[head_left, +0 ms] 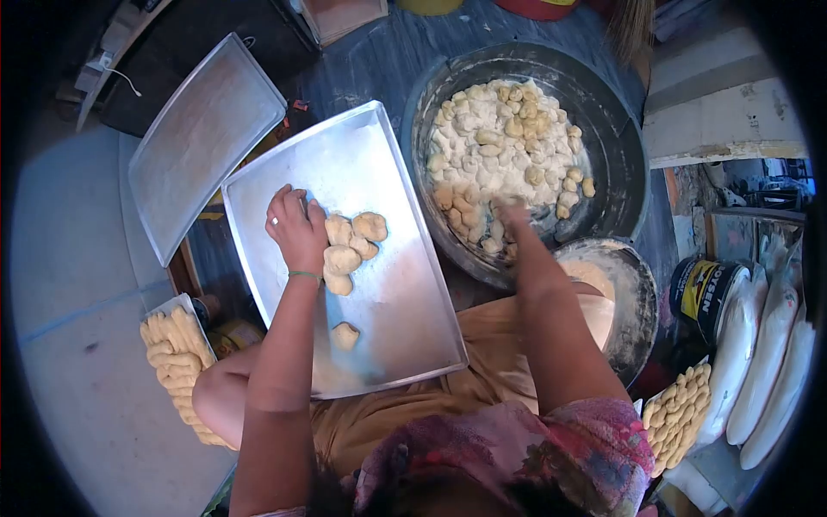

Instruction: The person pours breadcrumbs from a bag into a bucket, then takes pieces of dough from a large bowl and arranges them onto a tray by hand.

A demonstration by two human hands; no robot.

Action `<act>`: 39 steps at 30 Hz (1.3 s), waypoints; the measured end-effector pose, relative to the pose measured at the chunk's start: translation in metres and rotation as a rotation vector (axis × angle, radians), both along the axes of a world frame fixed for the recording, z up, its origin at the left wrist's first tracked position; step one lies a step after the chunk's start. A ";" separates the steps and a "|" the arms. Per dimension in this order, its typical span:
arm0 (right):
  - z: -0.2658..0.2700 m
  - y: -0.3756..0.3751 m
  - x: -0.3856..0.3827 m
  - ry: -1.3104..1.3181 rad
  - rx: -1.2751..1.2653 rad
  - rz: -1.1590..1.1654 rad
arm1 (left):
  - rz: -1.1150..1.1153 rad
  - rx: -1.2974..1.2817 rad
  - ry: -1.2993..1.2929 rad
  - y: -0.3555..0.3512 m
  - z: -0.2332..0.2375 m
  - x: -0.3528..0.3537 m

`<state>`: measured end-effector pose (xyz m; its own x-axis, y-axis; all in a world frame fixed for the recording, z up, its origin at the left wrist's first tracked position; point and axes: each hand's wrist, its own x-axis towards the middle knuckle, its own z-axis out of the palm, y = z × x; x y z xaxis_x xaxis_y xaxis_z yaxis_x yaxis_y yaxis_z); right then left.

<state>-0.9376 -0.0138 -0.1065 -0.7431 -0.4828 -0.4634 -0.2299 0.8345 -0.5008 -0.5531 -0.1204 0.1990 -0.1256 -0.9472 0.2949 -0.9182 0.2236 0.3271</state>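
**Dough pieces (346, 257) on lap tray**

The pieces lay clustered mid-tray, one apart nearer the person. The metal tray (405, 336) rested on the person's lap. The left hand (297, 233) touched the cluster, fingers curled narrow; any hold beneath was hidden. The right hand (508, 215) reached into the large basin (622, 164) of dough lumps (500, 142); finger state could not be told.

Dark plank surface (379, 60) carried a dough-filled basin (620, 155), a floury bowl (644, 297) and a metal tray (362, 155).
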 end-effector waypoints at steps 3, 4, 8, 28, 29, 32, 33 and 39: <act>0.101 -0.014 0.070 -0.124 0.144 0.398 | -0.003 -0.007 -0.001 0.002 -0.002 0.000; 0.096 -0.017 0.076 -0.167 0.146 0.479 | -0.006 -0.009 -0.001 0.002 -0.002 0.001; 0.109 -0.036 0.073 -0.060 0.131 0.658 | -0.007 -0.029 -0.005 0.001 -0.004 0.001; 0.046 0.030 0.037 -0.007 0.198 0.635 | -0.004 -0.027 -0.028 0.002 -0.003 0.001; 0.048 0.033 0.045 0.049 0.211 0.658 | -0.006 -0.026 -0.029 0.001 -0.003 0.001; 0.074 0.032 0.067 0.084 0.281 0.616 | -0.021 -0.041 -0.026 0.000 -0.006 0.003; 0.081 0.030 0.072 0.069 0.308 0.584 | -0.016 -0.042 -0.027 0.000 -0.005 0.003; 0.041 0.030 0.063 0.176 0.085 0.650 | 0.003 -0.035 -0.037 0.001 -0.005 0.001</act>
<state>-0.8749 0.0163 -0.0657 -0.3821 -0.8241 -0.4182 -0.7703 0.5340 -0.3486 -0.5518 -0.1189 0.1937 -0.1339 -0.9368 0.3232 -0.9302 0.2313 0.2851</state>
